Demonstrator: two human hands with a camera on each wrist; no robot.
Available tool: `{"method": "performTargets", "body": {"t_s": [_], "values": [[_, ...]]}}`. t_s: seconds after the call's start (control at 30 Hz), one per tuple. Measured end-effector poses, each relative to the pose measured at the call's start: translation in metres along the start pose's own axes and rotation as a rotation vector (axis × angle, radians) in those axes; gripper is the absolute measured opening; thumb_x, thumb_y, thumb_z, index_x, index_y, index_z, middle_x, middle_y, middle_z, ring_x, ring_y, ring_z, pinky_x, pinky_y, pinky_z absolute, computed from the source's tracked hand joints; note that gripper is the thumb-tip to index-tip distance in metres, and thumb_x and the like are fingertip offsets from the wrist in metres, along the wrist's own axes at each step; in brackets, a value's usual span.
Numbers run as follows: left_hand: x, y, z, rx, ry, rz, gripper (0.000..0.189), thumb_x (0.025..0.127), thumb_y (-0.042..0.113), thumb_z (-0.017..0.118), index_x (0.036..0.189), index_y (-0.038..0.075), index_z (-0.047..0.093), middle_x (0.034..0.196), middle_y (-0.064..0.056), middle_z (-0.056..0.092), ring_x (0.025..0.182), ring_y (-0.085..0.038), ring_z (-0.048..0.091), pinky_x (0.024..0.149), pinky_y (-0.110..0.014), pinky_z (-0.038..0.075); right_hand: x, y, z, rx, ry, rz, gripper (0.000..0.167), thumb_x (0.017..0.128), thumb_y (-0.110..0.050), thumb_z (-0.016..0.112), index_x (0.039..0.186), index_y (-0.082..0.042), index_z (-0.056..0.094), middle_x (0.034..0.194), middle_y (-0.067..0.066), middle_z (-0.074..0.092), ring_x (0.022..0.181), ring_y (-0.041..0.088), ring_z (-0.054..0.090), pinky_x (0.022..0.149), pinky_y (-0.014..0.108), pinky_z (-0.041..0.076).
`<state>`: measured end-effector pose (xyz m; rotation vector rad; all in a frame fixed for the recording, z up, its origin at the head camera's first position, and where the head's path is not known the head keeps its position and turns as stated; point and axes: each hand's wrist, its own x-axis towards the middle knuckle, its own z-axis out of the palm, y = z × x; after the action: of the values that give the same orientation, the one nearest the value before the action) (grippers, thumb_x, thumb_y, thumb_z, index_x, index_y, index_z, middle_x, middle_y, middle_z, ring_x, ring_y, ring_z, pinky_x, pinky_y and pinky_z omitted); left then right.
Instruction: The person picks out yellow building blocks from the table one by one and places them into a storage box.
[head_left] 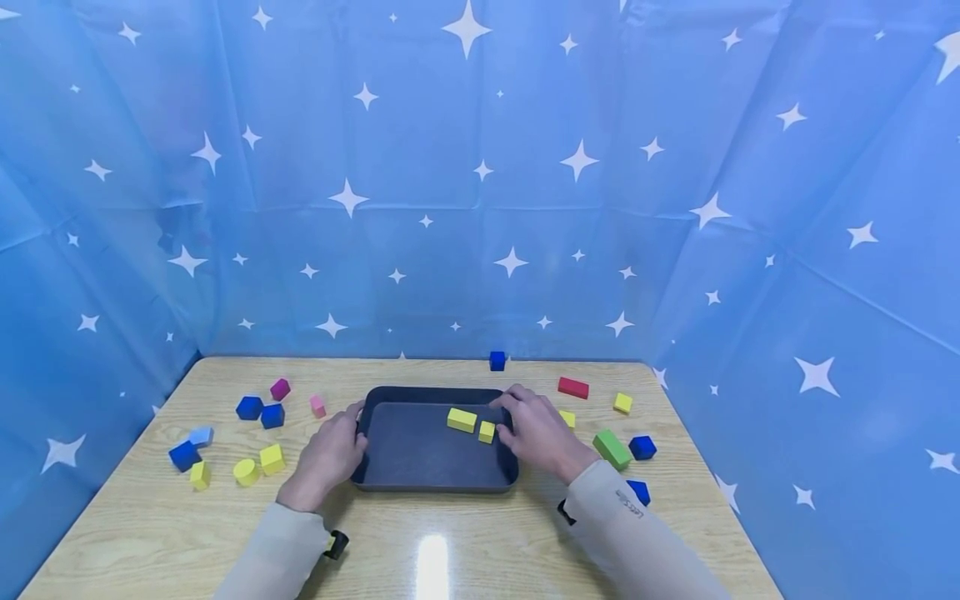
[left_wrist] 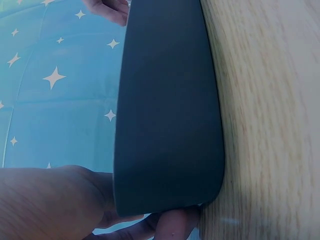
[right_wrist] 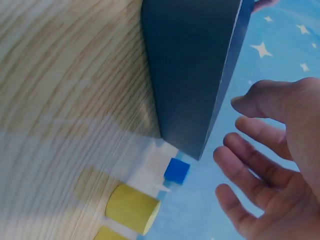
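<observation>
A dark rectangular tray (head_left: 420, 458) lies on the wooden table, with a yellow oblong block (head_left: 461, 420) and a small yellow cube (head_left: 487, 432) inside, near its right side. My left hand (head_left: 326, 457) grips the tray's left side, thumb over the rim and fingers outside; the left wrist view shows fingers (left_wrist: 172, 225) against the tray's outer wall (left_wrist: 167, 110). Over the tray's right edge is my right hand (head_left: 543, 433), close to the small cube. In the right wrist view its fingers (right_wrist: 240, 172) are spread and loosely bent, with nothing between them.
Blue, yellow and pink blocks, including a yellow cylinder (head_left: 246, 472), lie scattered left of the tray. To the right are a green block (head_left: 612, 450), a red block (head_left: 573, 387), and blue and yellow pieces. One blue cube (head_left: 497, 361) sits at the far table edge. Starry curtains (head_left: 420, 250) surround the table.
</observation>
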<state>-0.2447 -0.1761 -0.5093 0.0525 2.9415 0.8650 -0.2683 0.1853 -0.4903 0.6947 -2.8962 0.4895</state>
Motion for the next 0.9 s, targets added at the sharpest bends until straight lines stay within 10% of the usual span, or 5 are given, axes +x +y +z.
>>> {"method": "performTargets", "body": {"t_s": [0.57,0.9], "values": [[0.002,0.001,0.0,-0.008,-0.012,-0.009,0.065,0.114,0.009,0.065,0.175,-0.001,0.045,0.148,-0.032,0.071,0.101,-0.031,0.073,0.085,-0.052,0.066,-0.015,0.029,-0.011,-0.001,0.065,0.062,0.041,0.103,-0.015,0.089,0.143,-0.009,0.079,0.138,0.013,0.076,0.117,0.029,0.078,0.105,0.05,0.068],[0.001,-0.001,0.001,-0.028,-0.013,-0.009,0.066,0.114,0.007,0.064,0.176,-0.002,0.043,0.144,-0.031,0.072,0.09,-0.026,0.068,0.068,-0.037,0.055,-0.023,0.046,-0.019,-0.003,0.06,0.099,0.042,0.103,-0.015,0.089,0.143,-0.008,0.079,0.138,0.013,0.076,0.119,0.03,0.076,0.11,0.057,0.066]]}}
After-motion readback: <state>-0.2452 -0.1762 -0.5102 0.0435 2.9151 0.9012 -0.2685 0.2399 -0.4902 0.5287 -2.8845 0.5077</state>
